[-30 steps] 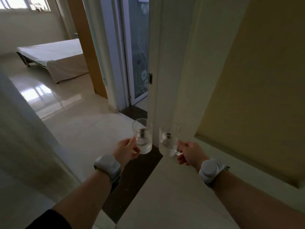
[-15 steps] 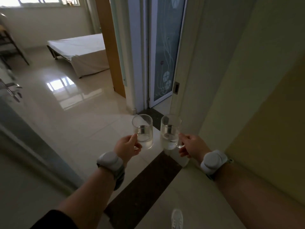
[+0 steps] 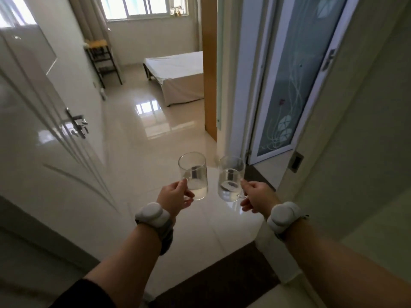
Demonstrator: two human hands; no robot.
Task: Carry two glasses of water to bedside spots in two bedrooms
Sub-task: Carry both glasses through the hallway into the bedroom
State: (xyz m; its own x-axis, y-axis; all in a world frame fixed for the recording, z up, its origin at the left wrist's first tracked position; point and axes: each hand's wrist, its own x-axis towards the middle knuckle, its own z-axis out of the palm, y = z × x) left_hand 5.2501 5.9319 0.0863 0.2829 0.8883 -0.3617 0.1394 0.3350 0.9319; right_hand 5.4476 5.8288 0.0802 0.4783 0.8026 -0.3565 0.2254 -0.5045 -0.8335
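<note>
The left hand [image 3: 175, 195] gripped the left glass of water [image 3: 194, 175] and the right hand [image 3: 258, 198] gripped the right glass of water [image 3: 230, 178] — both upright, side by side, just apart. Since half a second earlier the view had swung left: the white door [image 3: 44, 134] now filled the left side, and the bed [image 3: 178, 74] lay straight ahead through the doorway — well beyond the glasses

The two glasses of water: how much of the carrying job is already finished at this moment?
Nothing is delivered yet. Both are in hand: the left hand holds the left glass and the right hand holds the right glass, each partly filled. The person stands at an open door, with a bed ahead across the shiny floor. Both bedside placements are left, and no bedside spot is clearly visible.
</note>
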